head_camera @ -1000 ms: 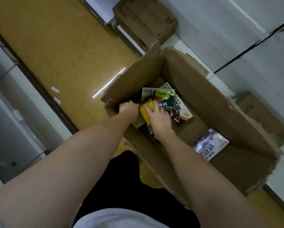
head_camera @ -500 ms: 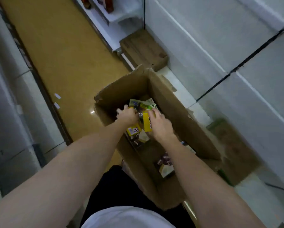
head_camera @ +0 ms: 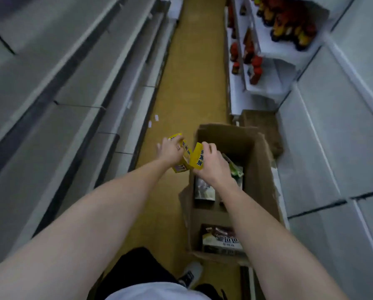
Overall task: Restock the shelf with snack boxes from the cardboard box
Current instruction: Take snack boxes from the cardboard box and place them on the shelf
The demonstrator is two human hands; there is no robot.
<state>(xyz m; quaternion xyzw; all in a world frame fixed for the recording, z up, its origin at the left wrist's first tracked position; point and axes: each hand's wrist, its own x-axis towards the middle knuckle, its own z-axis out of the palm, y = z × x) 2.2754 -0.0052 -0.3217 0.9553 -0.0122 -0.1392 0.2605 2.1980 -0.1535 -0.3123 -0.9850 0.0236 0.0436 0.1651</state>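
The open cardboard box (head_camera: 259, 169) stands on the yellow aisle floor against the right shelving. Inside it lie several snack boxes: a dark chocolate-coloured one (head_camera: 221, 239) near me, a pale one (head_camera: 204, 191) in the middle and a green one (head_camera: 235, 169) further in. My left hand (head_camera: 170, 151) is shut on a yellow snack box (head_camera: 183, 164), lifted over the box's left edge. My right hand (head_camera: 212, 163) is shut on a second yellow snack box (head_camera: 198, 158) right beside it, above the cardboard box.
Grey shelves (head_camera: 73, 83) line the left side of the aisle, white shelves (head_camera: 332, 126) the right. Red and yellow bottles (head_camera: 289, 24) fill the far right shelves. A second cardboard box (head_camera: 261, 124) lies behind the first. My shoe (head_camera: 191, 273) is close to the box's near end.
Both hands have lifted out of the cardboard box, each with a yellow snack box. The view has swung up from the box to the whole aisle.
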